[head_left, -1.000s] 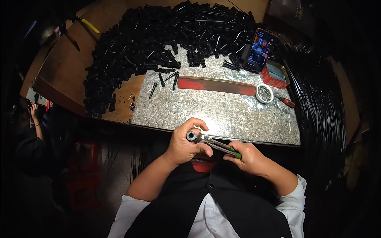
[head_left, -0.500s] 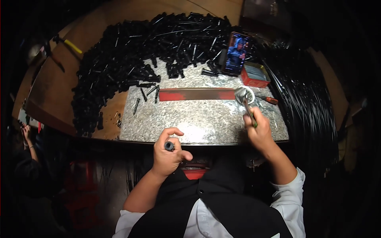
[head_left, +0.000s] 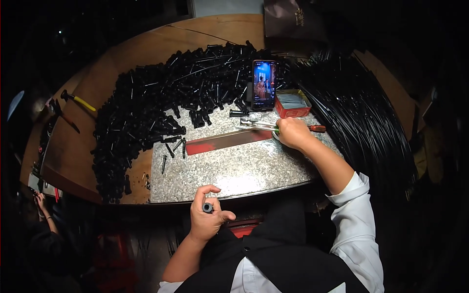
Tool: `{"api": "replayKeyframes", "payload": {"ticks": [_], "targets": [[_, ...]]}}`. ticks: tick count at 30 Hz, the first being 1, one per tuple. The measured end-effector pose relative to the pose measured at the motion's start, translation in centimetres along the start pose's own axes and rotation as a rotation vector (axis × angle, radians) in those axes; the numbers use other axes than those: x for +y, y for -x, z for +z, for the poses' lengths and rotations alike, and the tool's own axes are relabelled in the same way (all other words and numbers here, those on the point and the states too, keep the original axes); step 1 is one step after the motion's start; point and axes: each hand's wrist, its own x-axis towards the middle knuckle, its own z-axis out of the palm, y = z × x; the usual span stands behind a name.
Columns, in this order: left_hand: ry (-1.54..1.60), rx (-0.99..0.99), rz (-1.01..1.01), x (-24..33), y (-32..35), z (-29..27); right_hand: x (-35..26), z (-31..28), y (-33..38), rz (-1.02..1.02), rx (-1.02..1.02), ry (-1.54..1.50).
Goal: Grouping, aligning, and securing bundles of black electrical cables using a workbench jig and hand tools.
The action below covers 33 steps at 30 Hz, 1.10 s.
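Left hand (head_left: 207,217), lower centre of the frame, closed around a short black tube (head_left: 207,207) held end-up just below the edge of the granite tabletop (head_left: 234,171). Right hand (head_left: 293,133), centre right, gripping pliers (head_left: 259,125) over the slab, beside a red metal bar (head_left: 227,141). Heap of black tubes (head_left: 146,112) at upper left; phone (head_left: 264,84) propped behind.
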Motion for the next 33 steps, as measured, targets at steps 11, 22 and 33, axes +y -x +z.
{"api": "replayKeyframes", "payload": {"ticks": [11,22,33], "targets": [[0.043,-0.02,0.027,-0.4,-0.4,0.2,0.4,0.0,0.4,0.015,0.018,-0.043],[0.026,-0.03,-0.038,-0.2,-0.7,0.3,-0.4,-0.1,2.6,0.05,0.263,-0.333],[0.032,-0.013,0.004,0.1,-0.7,1.2,-12.7,0.7,11.8,-0.33,-0.094,-1.427]]}}
